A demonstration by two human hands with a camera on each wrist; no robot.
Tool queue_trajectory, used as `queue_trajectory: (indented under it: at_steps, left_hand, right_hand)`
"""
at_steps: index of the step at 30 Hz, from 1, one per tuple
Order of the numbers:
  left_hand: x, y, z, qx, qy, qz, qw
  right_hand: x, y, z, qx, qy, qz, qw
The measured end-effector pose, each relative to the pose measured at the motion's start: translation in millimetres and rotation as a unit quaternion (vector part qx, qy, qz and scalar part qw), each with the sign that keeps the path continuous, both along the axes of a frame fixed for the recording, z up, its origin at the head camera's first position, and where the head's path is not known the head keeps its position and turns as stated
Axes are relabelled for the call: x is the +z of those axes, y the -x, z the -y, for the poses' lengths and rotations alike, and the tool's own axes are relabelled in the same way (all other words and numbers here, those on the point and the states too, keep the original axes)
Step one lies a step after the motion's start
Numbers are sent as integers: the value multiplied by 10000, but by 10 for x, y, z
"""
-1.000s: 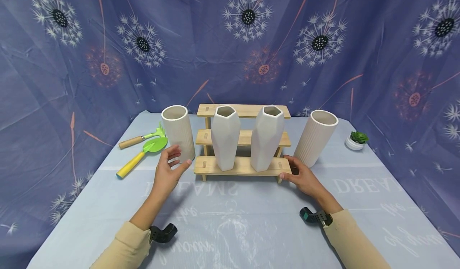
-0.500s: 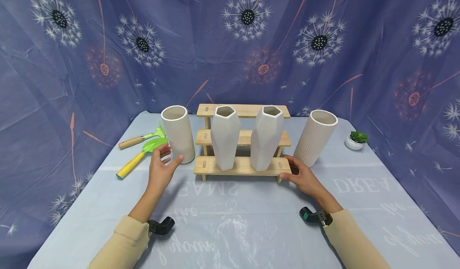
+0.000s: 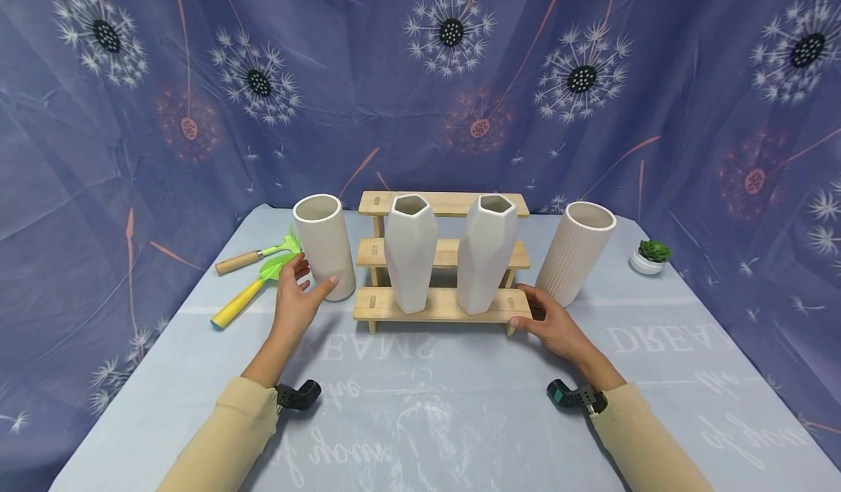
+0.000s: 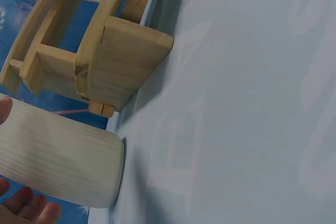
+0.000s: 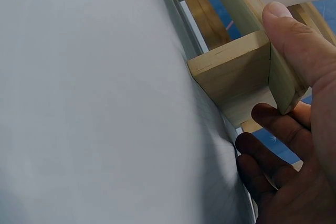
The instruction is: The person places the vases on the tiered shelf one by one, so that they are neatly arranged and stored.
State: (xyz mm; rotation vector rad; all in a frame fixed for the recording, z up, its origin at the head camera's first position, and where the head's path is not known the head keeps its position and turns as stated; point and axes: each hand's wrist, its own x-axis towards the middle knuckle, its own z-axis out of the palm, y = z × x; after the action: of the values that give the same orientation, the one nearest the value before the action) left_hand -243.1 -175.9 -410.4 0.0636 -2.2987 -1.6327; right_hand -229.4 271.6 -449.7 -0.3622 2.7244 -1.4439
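A tall ribbed white vase (image 3: 326, 247) stands upright on the left, with my left hand (image 3: 297, 298) spread around its lower part. In the left wrist view its thumb (image 4: 4, 109) overlaps the ribbed side, and its fingertips (image 4: 48, 213) lie just off the opposite side. A three-tier wooden stand (image 3: 443, 309) carries two faceted white vases, one left (image 3: 411, 255) and one right (image 3: 486, 255), in front. My right hand (image 3: 555, 328) grips the right end of its lowest shelf, thumb on the front edge and fingers behind.
Another ribbed vase (image 3: 577, 251) stands right of the stand, close behind my right hand. A small potted succulent (image 3: 650, 257) is farther right. Left of the left vase lie a green trowel with a yellow handle (image 3: 238, 304) and a hand rake with a wooden handle (image 3: 238, 262).
My left hand has shifted left, then slightly back right, and its thumb now overlaps the left ribbed vase. My right hand stays at the shelf's end.
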Motion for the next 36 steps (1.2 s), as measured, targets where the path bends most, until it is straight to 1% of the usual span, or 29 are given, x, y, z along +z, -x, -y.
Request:
queue_trajectory:
  at_steps: [6,10,16,24,29,36]
  left_hand:
    - [-32,91,2,-56,90,7,9999]
    - [-54,126,6,-56,148,47,9999]
    - [-77,161,1,-118,251,158,9995]
    - [-96,219,-22,-188,190,261,9993]
    - [-97,243,-39,-151,201,302,9992]
    - [-114,279,-53,-113,139,354,9992]
  right_hand:
    - [-1,-1,-7,22,19,-18,10000]
    - [-4,1,3,42,85,10,10000]
    - [-3,-6,3,61,43,-99,9999]
    - [4,-6,-2,30,41,-102,9999]
    - [-2,-6,-9,41,-7,-130,9999]
    - [-11,-1,-11,109,86,-165,9998]
